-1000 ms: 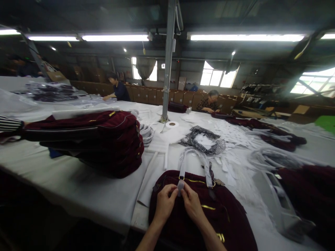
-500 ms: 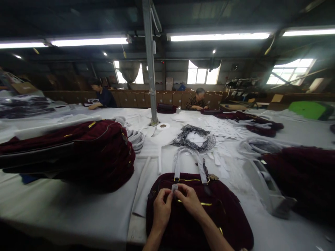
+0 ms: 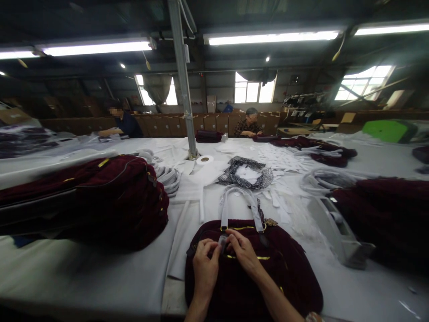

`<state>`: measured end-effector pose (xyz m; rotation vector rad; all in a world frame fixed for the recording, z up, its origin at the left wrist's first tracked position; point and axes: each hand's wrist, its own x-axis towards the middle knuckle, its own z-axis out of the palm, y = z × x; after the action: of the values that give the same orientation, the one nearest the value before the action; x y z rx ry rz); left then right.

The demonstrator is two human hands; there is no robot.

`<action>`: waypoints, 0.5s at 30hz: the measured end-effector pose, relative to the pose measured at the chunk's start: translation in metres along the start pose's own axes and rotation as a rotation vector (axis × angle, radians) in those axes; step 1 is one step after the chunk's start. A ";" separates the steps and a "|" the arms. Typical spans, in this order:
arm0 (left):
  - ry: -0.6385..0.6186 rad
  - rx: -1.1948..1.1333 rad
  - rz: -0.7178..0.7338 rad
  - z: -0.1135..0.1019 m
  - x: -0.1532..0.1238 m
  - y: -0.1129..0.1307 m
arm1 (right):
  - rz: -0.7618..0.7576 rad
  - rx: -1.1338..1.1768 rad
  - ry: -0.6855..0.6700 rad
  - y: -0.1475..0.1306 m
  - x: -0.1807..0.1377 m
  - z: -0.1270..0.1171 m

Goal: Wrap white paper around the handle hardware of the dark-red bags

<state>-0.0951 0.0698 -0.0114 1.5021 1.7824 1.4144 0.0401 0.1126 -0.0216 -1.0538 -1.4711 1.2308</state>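
Observation:
A dark red velvet bag [image 3: 291, 286] with gold zips lies on the white table [image 3: 83, 273] right in front of me. Its pale wrapped handle [image 3: 239, 203] loops away from me over the table. My left hand [image 3: 205, 267] and my right hand [image 3: 243, 252] rest on the bag's top. Both pinch a small pale piece [image 3: 222, 241] at the base of the handle's left strap, fingers closed around it.
A tall stack of the same red bags [image 3: 100, 199] stands at the left, more red bags [image 3: 389, 214] at the right. A tape dispenser [image 3: 335, 230], a tape roll [image 3: 204, 159], patterned fabric [image 3: 244, 176] and paper scraps lie beyond. A metal pole [image 3: 182, 85] rises mid-table. Two people sit far off.
My view has swung right and dipped slightly. Both hands have slid a little toward me along the strap, still pinching the pale piece.

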 end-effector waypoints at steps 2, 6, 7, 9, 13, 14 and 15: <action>-0.021 0.000 -0.039 0.000 0.000 -0.001 | 0.004 0.016 -0.043 0.000 0.000 0.000; -0.076 -0.081 -0.095 0.000 0.001 -0.004 | -0.035 -0.026 -0.134 -0.013 -0.003 0.002; -0.082 -0.108 -0.094 0.000 0.001 -0.005 | -0.053 -0.050 -0.143 -0.016 -0.004 0.002; -0.102 -0.133 -0.094 0.000 0.002 -0.006 | -0.085 -0.091 -0.149 -0.021 -0.005 0.003; -0.187 -0.080 -0.050 -0.004 0.004 -0.004 | -0.126 -0.107 -0.126 -0.022 -0.005 0.003; -0.205 -0.055 -0.030 -0.005 0.004 -0.003 | -0.135 -0.107 -0.127 -0.022 -0.005 0.003; -0.217 -0.030 -0.014 -0.005 0.005 -0.002 | -0.143 -0.108 -0.125 -0.021 -0.005 0.003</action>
<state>-0.1021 0.0719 -0.0101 1.5591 1.6304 1.2143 0.0370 0.1048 -0.0020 -0.9381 -1.6950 1.1438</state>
